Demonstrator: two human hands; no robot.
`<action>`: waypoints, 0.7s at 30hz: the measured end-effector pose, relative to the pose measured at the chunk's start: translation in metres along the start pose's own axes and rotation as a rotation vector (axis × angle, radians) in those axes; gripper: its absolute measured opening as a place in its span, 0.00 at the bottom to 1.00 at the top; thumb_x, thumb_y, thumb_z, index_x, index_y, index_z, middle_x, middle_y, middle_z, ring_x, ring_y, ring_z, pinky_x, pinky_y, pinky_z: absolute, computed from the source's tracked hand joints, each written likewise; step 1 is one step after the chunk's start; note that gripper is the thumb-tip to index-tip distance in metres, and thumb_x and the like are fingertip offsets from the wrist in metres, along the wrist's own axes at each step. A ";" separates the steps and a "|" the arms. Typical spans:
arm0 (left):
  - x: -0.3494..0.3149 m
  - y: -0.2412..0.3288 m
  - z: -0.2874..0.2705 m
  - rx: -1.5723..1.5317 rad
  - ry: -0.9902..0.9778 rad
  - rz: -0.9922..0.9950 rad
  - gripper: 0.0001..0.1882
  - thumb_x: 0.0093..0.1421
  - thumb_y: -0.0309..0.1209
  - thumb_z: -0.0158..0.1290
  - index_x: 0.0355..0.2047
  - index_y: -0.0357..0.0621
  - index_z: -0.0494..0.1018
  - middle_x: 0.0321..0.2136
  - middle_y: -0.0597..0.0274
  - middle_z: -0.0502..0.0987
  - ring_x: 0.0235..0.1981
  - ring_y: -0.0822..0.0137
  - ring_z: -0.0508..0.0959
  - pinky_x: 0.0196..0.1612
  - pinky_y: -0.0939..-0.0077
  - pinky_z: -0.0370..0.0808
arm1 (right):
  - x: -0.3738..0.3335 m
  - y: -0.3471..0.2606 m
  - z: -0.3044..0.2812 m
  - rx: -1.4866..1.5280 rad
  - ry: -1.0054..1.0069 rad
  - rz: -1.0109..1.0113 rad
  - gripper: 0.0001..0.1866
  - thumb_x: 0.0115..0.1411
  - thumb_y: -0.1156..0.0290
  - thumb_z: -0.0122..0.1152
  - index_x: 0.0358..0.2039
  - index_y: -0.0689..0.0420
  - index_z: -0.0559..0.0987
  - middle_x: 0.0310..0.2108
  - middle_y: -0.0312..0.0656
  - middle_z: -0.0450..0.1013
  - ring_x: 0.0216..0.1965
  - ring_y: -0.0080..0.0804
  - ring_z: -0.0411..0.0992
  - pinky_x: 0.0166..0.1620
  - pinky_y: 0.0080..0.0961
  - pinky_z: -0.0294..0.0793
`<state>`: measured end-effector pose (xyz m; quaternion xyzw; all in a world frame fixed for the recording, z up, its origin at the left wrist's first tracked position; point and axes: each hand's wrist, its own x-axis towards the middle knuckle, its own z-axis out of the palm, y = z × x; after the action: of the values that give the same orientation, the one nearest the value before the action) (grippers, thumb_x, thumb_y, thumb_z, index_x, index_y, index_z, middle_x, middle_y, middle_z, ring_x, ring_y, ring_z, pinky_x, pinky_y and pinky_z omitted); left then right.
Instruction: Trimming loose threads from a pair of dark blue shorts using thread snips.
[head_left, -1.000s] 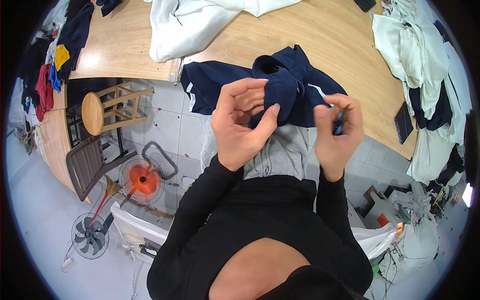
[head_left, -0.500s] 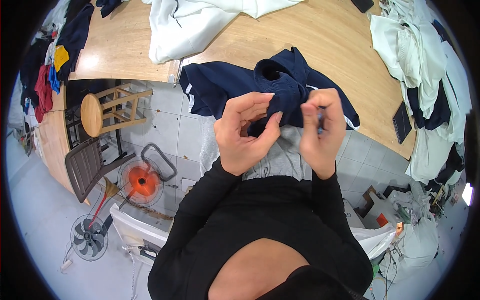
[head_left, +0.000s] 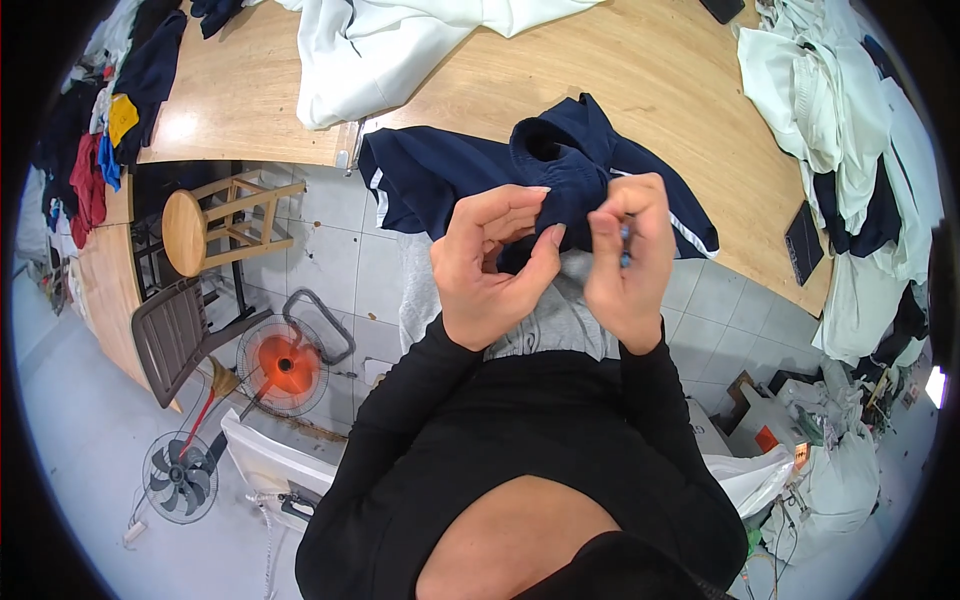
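Observation:
Navy shorts (head_left: 450,165) with a gathered waistband and white side trim lie bunched over the table's near edge and hang toward my lap. The fingertips and thumb of my left hand (head_left: 490,275) pinch the fabric just below the waistband opening. Close beside it, on the right, my right hand (head_left: 632,270) is closed around a small light-blue thing (head_left: 626,246). Only bits of it show between the fingers, so its kind is hidden. The right fingertips are at the fabric's edge; whether they touch it I cannot tell.
The wooden table (head_left: 640,60) carries white garments (head_left: 390,60) at the back. More white clothes (head_left: 815,130) pile at its right, near a dark phone-like slab (head_left: 803,243). On the left are a wooden stool (head_left: 185,232), a brown chair (head_left: 170,335) and a fan (head_left: 285,365).
My right hand has shifted slightly left, closer to my left hand, and more of the light-blue thing shows. My left hand keeps its pinch on the shorts.

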<state>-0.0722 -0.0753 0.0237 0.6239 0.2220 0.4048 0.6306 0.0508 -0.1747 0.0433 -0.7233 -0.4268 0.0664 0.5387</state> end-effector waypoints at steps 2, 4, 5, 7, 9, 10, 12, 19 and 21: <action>0.003 0.003 0.000 -0.002 0.007 -0.020 0.26 0.58 0.11 0.68 0.55 0.31 0.74 0.45 0.52 0.87 0.43 0.72 0.88 0.48 0.78 0.84 | -0.008 -0.006 -0.002 0.321 0.161 0.269 0.11 0.65 0.85 0.66 0.40 0.58 0.74 0.39 0.39 0.69 0.34 0.25 0.65 0.33 0.19 0.64; 0.006 0.006 -0.001 -0.004 0.012 -0.038 0.26 0.58 0.11 0.68 0.55 0.31 0.74 0.44 0.52 0.87 0.43 0.72 0.87 0.48 0.78 0.84 | -0.005 0.005 -0.007 0.219 0.130 0.165 0.11 0.65 0.84 0.68 0.40 0.58 0.74 0.39 0.38 0.70 0.34 0.24 0.65 0.33 0.18 0.62; 0.007 0.006 -0.001 -0.013 0.010 -0.045 0.26 0.58 0.11 0.68 0.55 0.31 0.74 0.44 0.52 0.87 0.43 0.72 0.87 0.48 0.78 0.84 | -0.004 0.010 -0.009 0.117 0.100 0.060 0.10 0.66 0.82 0.69 0.40 0.58 0.74 0.39 0.38 0.70 0.33 0.23 0.64 0.33 0.18 0.61; 0.007 0.007 -0.001 -0.021 0.005 -0.051 0.26 0.58 0.11 0.68 0.55 0.31 0.74 0.43 0.51 0.87 0.43 0.72 0.87 0.48 0.77 0.84 | -0.004 0.009 -0.008 0.096 0.089 0.054 0.11 0.65 0.84 0.69 0.41 0.57 0.75 0.39 0.38 0.71 0.34 0.24 0.67 0.34 0.19 0.64; 0.006 0.006 0.000 -0.018 0.009 -0.040 0.26 0.58 0.12 0.68 0.56 0.31 0.74 0.43 0.52 0.87 0.43 0.72 0.87 0.48 0.78 0.84 | -0.002 0.001 -0.005 0.087 0.089 0.060 0.12 0.63 0.86 0.69 0.41 0.57 0.76 0.41 0.40 0.72 0.36 0.26 0.70 0.34 0.21 0.69; 0.006 0.006 0.000 -0.018 0.008 -0.039 0.26 0.58 0.12 0.68 0.56 0.31 0.74 0.43 0.52 0.87 0.43 0.72 0.87 0.48 0.78 0.84 | 0.000 0.000 -0.006 0.087 0.090 0.060 0.12 0.63 0.86 0.69 0.41 0.57 0.76 0.41 0.40 0.72 0.36 0.26 0.70 0.34 0.21 0.69; 0.003 0.005 0.000 0.006 -0.006 -0.042 0.25 0.59 0.12 0.68 0.56 0.31 0.74 0.43 0.52 0.87 0.44 0.72 0.87 0.48 0.78 0.84 | 0.004 0.000 -0.007 -0.142 0.004 -0.018 0.14 0.62 0.89 0.67 0.42 0.57 0.77 0.41 0.42 0.72 0.38 0.29 0.72 0.35 0.24 0.72; 0.007 0.007 0.000 -0.037 0.000 -0.070 0.25 0.59 0.12 0.68 0.55 0.32 0.74 0.44 0.53 0.87 0.44 0.73 0.87 0.49 0.78 0.84 | -0.010 0.009 -0.005 0.196 0.147 0.144 0.10 0.65 0.85 0.67 0.42 0.58 0.77 0.41 0.41 0.72 0.36 0.28 0.69 0.37 0.22 0.68; 0.006 0.006 -0.002 -0.015 -0.005 -0.075 0.25 0.59 0.12 0.68 0.56 0.32 0.74 0.44 0.53 0.87 0.44 0.73 0.86 0.49 0.78 0.84 | -0.006 0.010 -0.008 0.047 0.142 0.051 0.09 0.66 0.82 0.68 0.41 0.58 0.76 0.40 0.40 0.72 0.35 0.27 0.67 0.39 0.21 0.67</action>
<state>-0.0712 -0.0697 0.0306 0.6113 0.2405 0.3812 0.6505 0.0565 -0.1848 0.0360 -0.7241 -0.3675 0.0387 0.5824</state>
